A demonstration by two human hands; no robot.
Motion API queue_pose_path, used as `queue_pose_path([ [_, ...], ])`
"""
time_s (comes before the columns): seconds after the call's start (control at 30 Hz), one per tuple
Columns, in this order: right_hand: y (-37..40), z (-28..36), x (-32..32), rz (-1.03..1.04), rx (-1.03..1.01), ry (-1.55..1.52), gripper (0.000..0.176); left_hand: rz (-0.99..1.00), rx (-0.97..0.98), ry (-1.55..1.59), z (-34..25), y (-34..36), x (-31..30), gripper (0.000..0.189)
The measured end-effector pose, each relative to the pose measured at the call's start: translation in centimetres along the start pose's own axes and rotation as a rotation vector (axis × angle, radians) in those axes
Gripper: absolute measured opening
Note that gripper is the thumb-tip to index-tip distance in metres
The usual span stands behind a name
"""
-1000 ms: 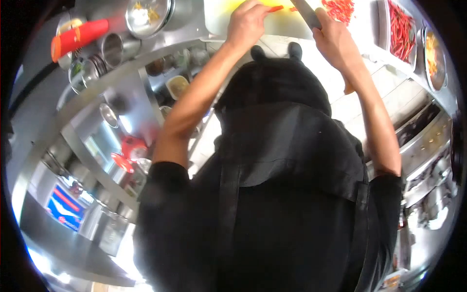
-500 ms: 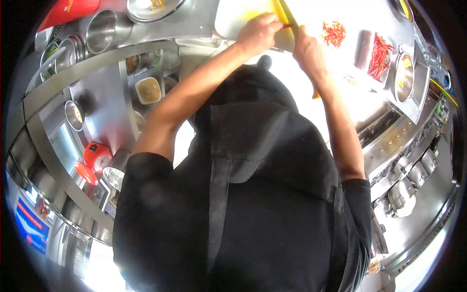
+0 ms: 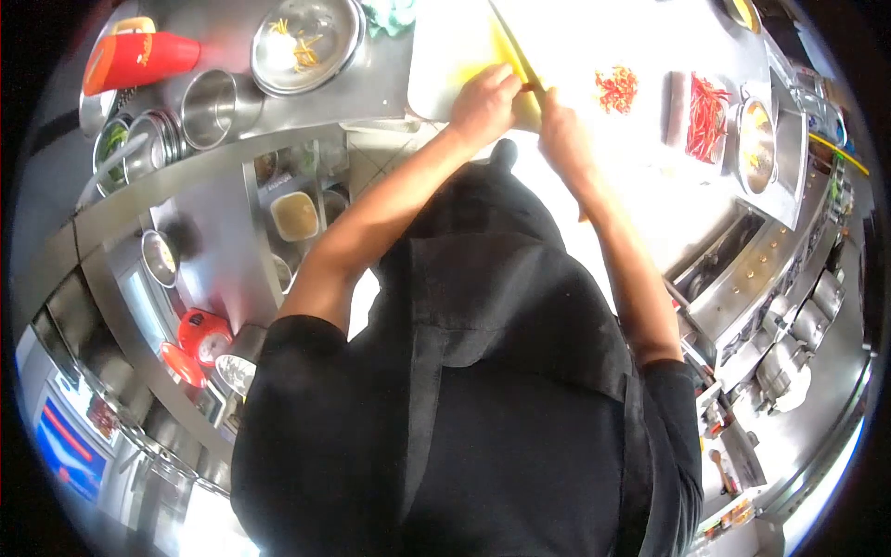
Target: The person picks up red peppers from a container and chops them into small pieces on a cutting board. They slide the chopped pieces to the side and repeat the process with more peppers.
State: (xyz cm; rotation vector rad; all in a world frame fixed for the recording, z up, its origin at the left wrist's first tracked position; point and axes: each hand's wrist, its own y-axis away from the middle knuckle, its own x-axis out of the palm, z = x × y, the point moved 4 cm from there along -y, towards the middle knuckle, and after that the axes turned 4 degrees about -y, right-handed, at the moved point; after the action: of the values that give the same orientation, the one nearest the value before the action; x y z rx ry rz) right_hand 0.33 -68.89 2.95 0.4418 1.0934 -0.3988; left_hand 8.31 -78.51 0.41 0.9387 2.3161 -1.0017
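Note:
My right hand [image 3: 564, 130] is closed round the handle of a knife [image 3: 516, 48], whose long blade points up and away over a yellow and white cutting board [image 3: 436, 70]. My left hand [image 3: 484, 104] pinches a small red chili [image 3: 526, 88] against the board, close beside the blade. Right of the board lies a pile of chopped red chili [image 3: 616, 89]. Farther right, whole red chilies [image 3: 707, 116] fill a tray. Glare washes out much of the surface around the knife.
A steel bowl with orange strips [image 3: 325, 28] stands left of the board. Beyond it are an empty steel pot [image 3: 210, 110] and a red bottle [image 3: 148, 61]. A steel pan [image 3: 756, 144] sits at the right. Below the left counter, a shelf holds a square container [image 3: 295, 217].
The view has tilted, so the counter and both hands appear lower, and more of the steel bowl and red bottle shows. Both hands keep their grips, with the knife and chili still close together.

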Motion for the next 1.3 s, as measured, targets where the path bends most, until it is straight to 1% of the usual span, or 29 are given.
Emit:
queue_pose_path([
  [0.03, -0.6, -0.3, 0.3, 0.054, 0.002, -0.076, 0.017, 0.01, -0.019, -0.006, 0.1, 0.3, 0.3, 0.01],
  [0.07, -1.2, -0.1, -0.5, 0.031, 0.002, -0.077, 0.017, 0.009, -0.033, -0.019, 0.3, -0.1, 0.3, 0.01],
  [0.13, -0.8, 0.4, -1.4, 0.092, 0.028, -0.068, 0.018, 0.042, -0.034, 0.017, 0.2, 0.5, 0.4, 0.009],
  [0.2, -0.6, 0.3, -1.4, 0.048, 0.004, -0.073, 0.017, 0.105, -0.092, 0.033, 0.4, -0.2, 0.2, 0.017],
  [0.23, 0.0, 0.2, -0.9, 0.032, -0.012, -0.078, 0.017, 0.1, -0.085, 0.035, 0.3, -0.3, 0.1, 0.014],
  [0.27, -0.3, 0.4, 0.0, 0.034, 0.03, -0.022, 0.021, 0.103, -0.074, 0.038, 0.4, -0.4, 0.2, 0.014],
  [0.33, -0.8, 0.5, 0.7, -0.097, -0.063, -0.078, 0.025, 0.084, -0.054, 0.016, 0.7, -0.2, 0.5, 0.013],
  [0.37, -0.8, 0.7, -0.2, -0.099, -0.057, -0.078, 0.025, 0.087, -0.05, 0.019, 0.7, -0.3, 0.5, 0.013],
  [0.43, -0.6, 1.5, -1.7, 0.15, 0.044, -0.037, 0.035, 0.122, -0.046, 0.073, 0.6, -0.3, 0.3, 0.019],
  [0.47, -0.7, 1.3, -1.1, 0.145, 0.043, -0.037, 0.035, 0.12, -0.042, 0.072, 0.8, -0.6, 0.5, 0.019],
  [0.53, 0.1, 1.0, 0.1, 0.02, -0.015, 0.008, 0.044, 0.051, -0.03, 0.055, 0.7, -0.3, 0.4, 0.008],
  [0.6, -0.6, 0.8, -0.1, -0.014, -0.035, -0.002, 0.042, 0.055, -0.029, 0.026, 0.6, -0.9, 0.2, 0.009],
  [0.7, -0.2, 1.1, 0.0, -0.057, -0.065, -0.032, 0.038, 0.062, -0.036, 0.09, 0.4, -0.5, 0.0, 0.011],
  [0.77, -0.2, 1.1, 0.1, 0.001, -0.007, -0.023, 0.032, 0.064, -0.037, 0.085, 0.4, -0.6, 0.0, 0.011],
  [0.8, -0.1, 0.9, 0.5, 0.001, 0.002, -0.026, 0.032, 0.072, -0.035, 0.088, 0.3, -0.3, 0.0, 0.011],
  [0.83, -0.7, 0.6, 0.9, -0.015, 0.0, -0.077, 0.027, 0.07, -0.039, 0.082, 0.3, -0.5, 0.0, 0.011],
  [0.87, -1.3, 1.0, 0.3, -0.034, -0.004, -0.127, 0.023, 0.065, -0.041, 0.075, 0.5, -0.7, 0.0, 0.011],
  [0.9, -0.6, 1.4, -0.1, -0.03, 0.009, -0.131, 0.023, 0.078, -0.042, 0.081, 0.3, -0.1, 0.1, 0.011],
  [0.97, -0.4, 1.9, -1.5, 0.042, 0.027, -0.051, 0.017, 0.062, -0.039, 0.07, 0.6, -0.6, 0.2, 0.012],
  [1.0, -0.7, 1.6, -0.7, 0.045, 0.03, -0.052, 0.017, 0.065, -0.041, 0.071, 0.6, -0.6, 0.2, 0.012],
  [1.03, -0.8, 1.1, 0.5, -0.006, 0.028, -0.123, 0.015, 0.069, -0.048, 0.056, 0.5, -0.3, 0.1, 0.012],
  [1.07, -1.0, 1.4, 0.4, -0.069, 0.022, -0.192, 0.013, 0.066, -0.046, 0.04, 0.4, -0.4, 0.1, 0.013],
  [1.1, -1.4, 1.3, 0.2, -0.049, 0.032, -0.232, 0.012, 0.065, -0.052, 0.06, 0.4, -0.4, 0.1, 0.014],
  [1.13, -1.3, 1.1, -0.1, -0.054, 0.038, -0.237, 0.012, 0.073, -0.046, 0.06, 0.4, -0.4, 0.1, 0.014],
  [1.2, -1.2, 1.1, -0.7, 0.11, 0.095, -0.207, 0.019, 0.081, -0.03, 0.024, 0.2, -0.5, -0.1, 0.013],
  [1.23, -1.6, 1.0, -0.4, 0.104, 0.089, -0.21, 0.019, 0.06, -0.053, 0.034, 0.4, -0.5, 0.2, 0.012],
  [1.3, -1.2, 0.7, 0.9, 0.005, 0.092, -0.319, 0.017, 0.057, -0.071, 0.009, 0.5, 0.4, 0.5, 0.012],
])
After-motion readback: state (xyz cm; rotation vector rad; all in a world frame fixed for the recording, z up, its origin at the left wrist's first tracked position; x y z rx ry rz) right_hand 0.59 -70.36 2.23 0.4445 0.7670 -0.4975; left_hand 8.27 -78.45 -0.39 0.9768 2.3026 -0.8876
